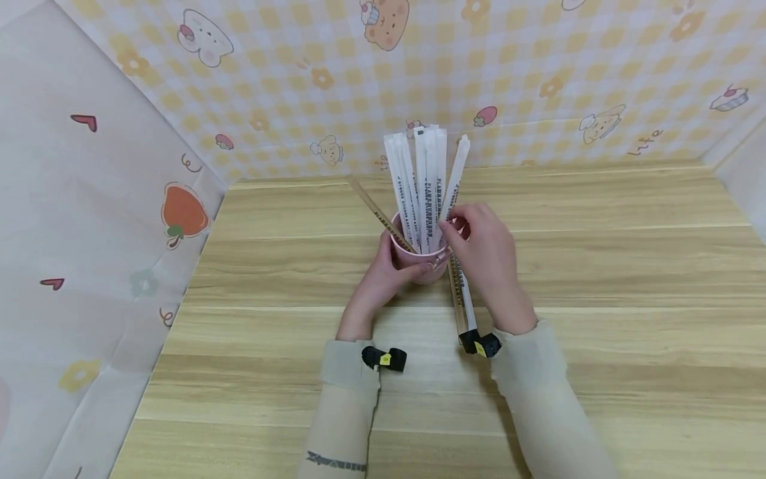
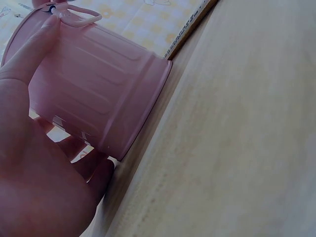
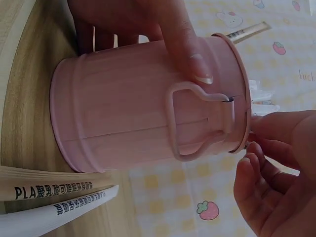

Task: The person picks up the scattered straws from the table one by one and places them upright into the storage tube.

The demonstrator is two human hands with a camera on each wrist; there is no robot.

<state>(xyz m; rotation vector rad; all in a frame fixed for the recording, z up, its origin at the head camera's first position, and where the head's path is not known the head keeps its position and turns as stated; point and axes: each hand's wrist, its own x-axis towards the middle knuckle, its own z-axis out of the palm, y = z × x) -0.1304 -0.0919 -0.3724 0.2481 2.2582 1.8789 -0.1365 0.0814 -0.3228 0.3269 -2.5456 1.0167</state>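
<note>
A small pink metal bucket (image 1: 429,273) with a wire handle (image 3: 174,123) stands upright on the table. My left hand (image 1: 383,274) grips its side, the thumb lying across the front below the rim. Several white paper-wrapped straws (image 1: 429,159) stick up out of it, and one brown-wrapped straw (image 1: 370,199) leans out to the left. At the right of the rim, my right hand (image 1: 486,249) pinches a white-wrapped straw (image 1: 459,159) between thumb and forefinger. The lower end of that straw is hidden by the hand and the bucket.
Beside the bucket, a brown-wrapped straw (image 3: 44,183) and a white-wrapped straw (image 3: 54,212) lie on the wood-grain table (image 1: 251,306), partly below my right hand. A patterned yellow-check backdrop (image 1: 526,60) rises behind the table, with a white sheet (image 1: 114,219) at the left.
</note>
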